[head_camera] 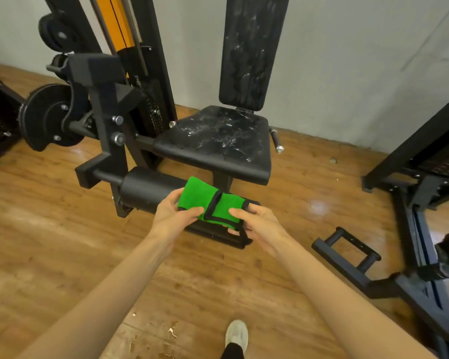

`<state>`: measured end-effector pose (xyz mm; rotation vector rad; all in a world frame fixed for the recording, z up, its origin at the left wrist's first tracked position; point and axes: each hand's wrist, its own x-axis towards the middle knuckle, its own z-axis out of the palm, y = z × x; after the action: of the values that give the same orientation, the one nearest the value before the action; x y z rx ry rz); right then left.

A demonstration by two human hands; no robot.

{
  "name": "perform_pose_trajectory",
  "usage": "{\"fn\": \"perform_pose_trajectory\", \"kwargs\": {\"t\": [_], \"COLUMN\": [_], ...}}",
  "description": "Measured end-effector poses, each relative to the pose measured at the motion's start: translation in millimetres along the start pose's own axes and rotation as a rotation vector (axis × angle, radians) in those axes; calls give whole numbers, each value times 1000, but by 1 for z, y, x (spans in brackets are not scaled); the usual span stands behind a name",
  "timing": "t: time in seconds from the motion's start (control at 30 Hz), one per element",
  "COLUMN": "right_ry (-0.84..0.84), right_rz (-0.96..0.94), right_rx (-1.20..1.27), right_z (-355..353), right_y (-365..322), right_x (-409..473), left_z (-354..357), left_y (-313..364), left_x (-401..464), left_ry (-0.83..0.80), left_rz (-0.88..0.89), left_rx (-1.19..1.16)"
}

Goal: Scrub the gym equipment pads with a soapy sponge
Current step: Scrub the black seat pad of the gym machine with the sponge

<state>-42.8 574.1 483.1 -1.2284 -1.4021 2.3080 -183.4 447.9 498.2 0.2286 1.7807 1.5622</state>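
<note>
Suds streak the seat pad point(215, 141); left hand point(173, 212) and right hand point(257, 220) pinch a folded green cloth point(210, 204), so wiping the lather off seemingly comes next.

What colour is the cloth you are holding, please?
Bright green with black edging, seen in the head view: cloth.

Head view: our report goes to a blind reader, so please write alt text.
Both hands, left and right, hold a folded green cloth in front of a black leg roller. Behind it, the seat and backrest show soapy streaks.
</note>
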Motion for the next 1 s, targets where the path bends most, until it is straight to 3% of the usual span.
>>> {"fn": "perform_pose_trajectory", "kwargs": {"t": [0.17,0.3,0.57,0.63,0.83,1.0], "right_ry": [94,136,56,131,267,503], "right_rz": [-88,-162,-72,-70,18,-12], "right_rx": [-116,-165,18,82,328,413], "right_z": [-4,7,21,18,7,-6], "right_y": [-21,-33,-45,-43,-33,-22], "right_x": [33,55,89,101,142,177], "left_z": [30,47,61,61,35,23], "left_y": [-4,-6,-10,-15,-18,-11], "left_x": [25,38,60,71,123,186], "left_ry": [159,144,-242,-326,-535,-566], "left_rz": [267,462,638,691,641,643], "left_rx": [293,505,859,933,849,898]}}
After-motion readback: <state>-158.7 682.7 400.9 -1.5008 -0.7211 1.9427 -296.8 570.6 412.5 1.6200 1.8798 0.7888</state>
